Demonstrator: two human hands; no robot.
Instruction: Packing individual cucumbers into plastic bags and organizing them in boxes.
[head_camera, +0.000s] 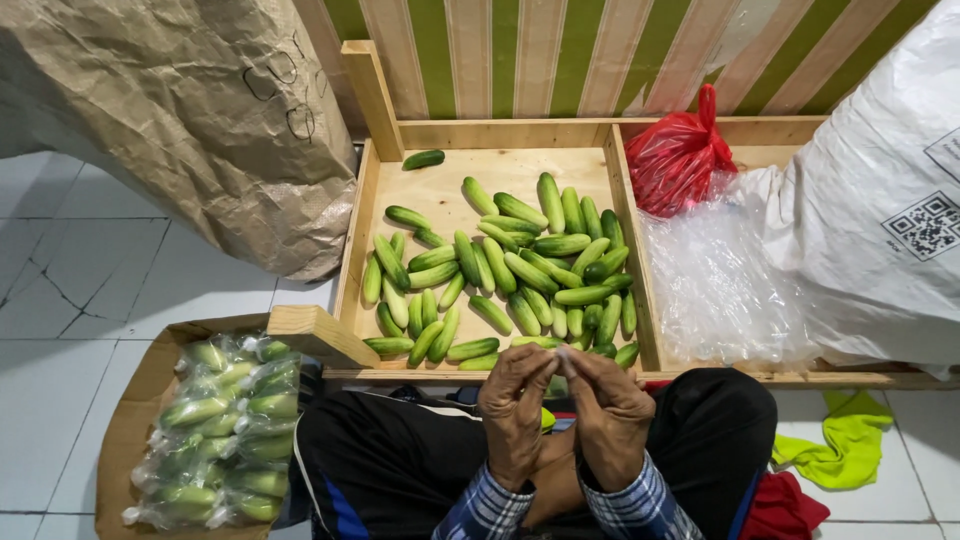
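My left hand (515, 410) and my right hand (607, 408) are raised together over my lap, fingertips meeting around a small clear plastic bag top (562, 354). A bit of green cucumber (547, 419) shows between the palms. Just beyond the hands a wooden tray (372, 200) holds a loose pile of several green cucumbers (510, 270). One cucumber (423, 159) lies alone at the tray's far left corner.
A cardboard box (130, 430) at my left holds several clear bags of cucumbers (225, 430). A brown paper sack (190, 110) stands at the far left. A red plastic bag (678, 155), clear plastic bags (715, 290) and a white sack (880, 200) are right. A yellow-green cloth (850, 440) lies on the floor.
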